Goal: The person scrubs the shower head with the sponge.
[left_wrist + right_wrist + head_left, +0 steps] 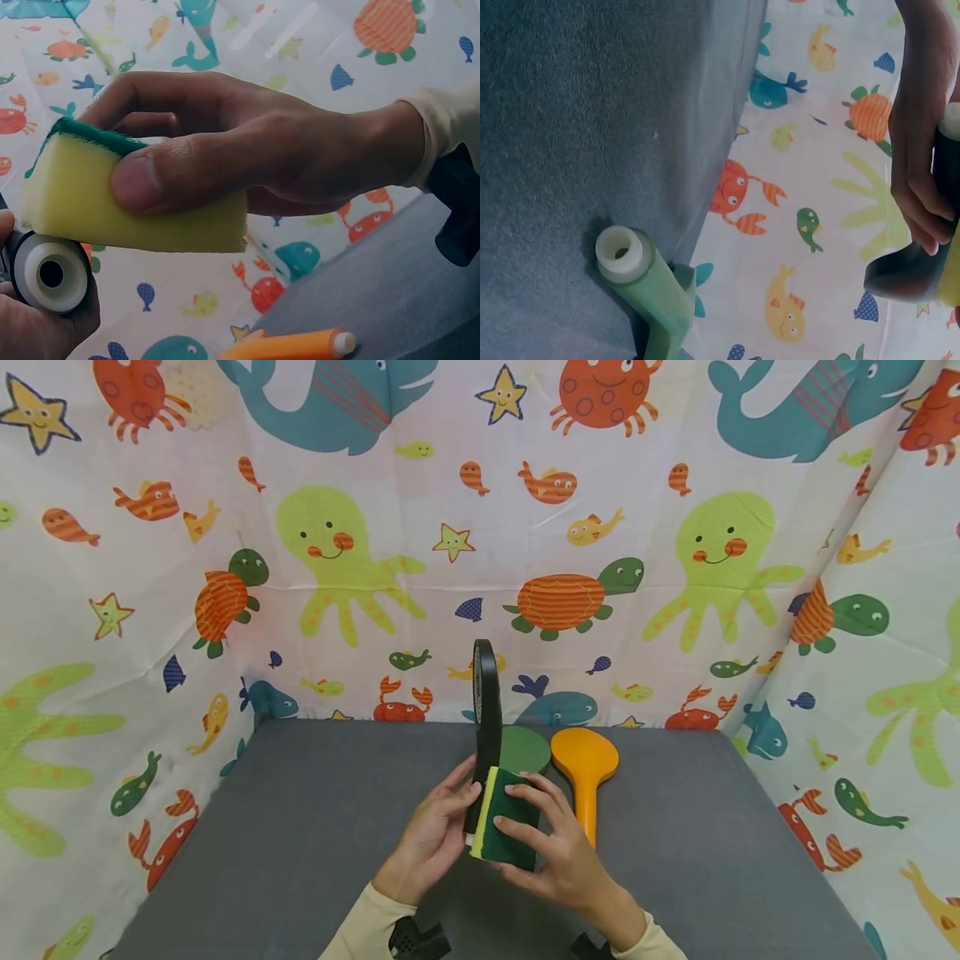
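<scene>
My left hand (431, 839) grips the handle of a black shower head (489, 702), which stands upright with its round face turned to the left. My right hand (558, 843) holds a yellow sponge (502, 845) with a dark green scouring side, yellow foam against the handle. In the left wrist view, the right thumb lies on the sponge's yellow foam (82, 195), and the handle's hollow white end (51, 271) shows below it. From the right wrist, the left fingers wrap the black handle (946, 172); the right hand is mostly out of that view.
Behind the hands, a green shower head (525, 747) lies on the grey table (337, 827), partly hidden. Beside it on the right lies an orange shower head (585, 760). A sea-animal cloth (435, 593) hangs at the back and both sides.
</scene>
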